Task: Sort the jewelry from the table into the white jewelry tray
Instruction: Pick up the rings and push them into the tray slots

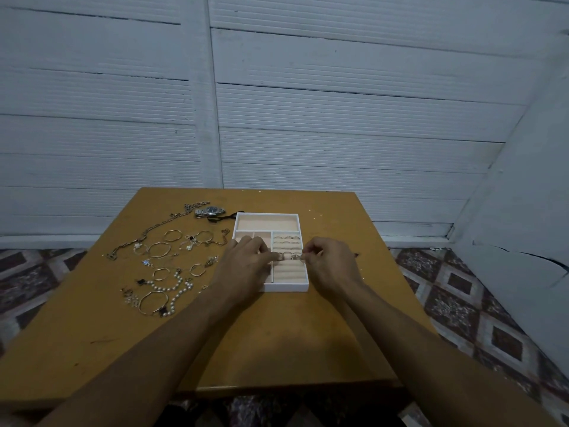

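Both hands over the white jewelry tray (pixel 303 286) on the table (pixel 277 334) — right hand (pixel 331 265) pinches a small ring (pixel 295 257) at the ring rolls, left hand (pixel 246 260) rests w/ fingertips beside it (grip unclear). Bracelets, pearl strand (pixel 172 286) & watch (pixel 211 211) lie left of tray.

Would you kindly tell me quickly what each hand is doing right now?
Left hand: fingers curled, pressing on the ring rolls; holding cannot be told.
Right hand: pinched shut on a small ring.
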`<state>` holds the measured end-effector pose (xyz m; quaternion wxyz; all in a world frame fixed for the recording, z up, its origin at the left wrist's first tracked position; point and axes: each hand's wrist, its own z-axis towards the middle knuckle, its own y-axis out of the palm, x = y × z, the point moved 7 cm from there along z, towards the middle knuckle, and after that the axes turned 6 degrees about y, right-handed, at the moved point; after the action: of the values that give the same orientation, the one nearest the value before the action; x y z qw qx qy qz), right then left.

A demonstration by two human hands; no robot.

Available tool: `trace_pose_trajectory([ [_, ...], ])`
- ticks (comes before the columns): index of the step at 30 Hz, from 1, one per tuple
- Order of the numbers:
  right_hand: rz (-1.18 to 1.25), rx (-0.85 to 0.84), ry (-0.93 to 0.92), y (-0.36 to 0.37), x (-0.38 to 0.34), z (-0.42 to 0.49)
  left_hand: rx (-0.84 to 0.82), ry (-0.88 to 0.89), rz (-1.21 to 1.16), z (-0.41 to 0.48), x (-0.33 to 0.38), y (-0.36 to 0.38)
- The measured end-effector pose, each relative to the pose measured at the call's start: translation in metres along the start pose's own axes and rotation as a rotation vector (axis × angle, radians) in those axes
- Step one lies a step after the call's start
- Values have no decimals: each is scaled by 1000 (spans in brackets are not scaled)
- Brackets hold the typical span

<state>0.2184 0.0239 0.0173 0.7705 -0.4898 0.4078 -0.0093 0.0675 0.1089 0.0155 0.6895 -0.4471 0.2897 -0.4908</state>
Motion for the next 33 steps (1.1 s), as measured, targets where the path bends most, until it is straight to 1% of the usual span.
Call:
trace_pose_trajectory([
  [4, -95, 4, -63, 11, -7, -2, 71, -48, -58, -5, -11, -6],
  [10, -256, 25, -159, 16, -15, -5, 64, -127, -132, -8, -17, -4],
  [18, -384, -12, -251, 18, -13, -12, 70, -177, -197, -8, -21, 0],
  [33, -446, -84, -231, 22, -14, -14, 36, -172, -175, -2, -18, 2],
])
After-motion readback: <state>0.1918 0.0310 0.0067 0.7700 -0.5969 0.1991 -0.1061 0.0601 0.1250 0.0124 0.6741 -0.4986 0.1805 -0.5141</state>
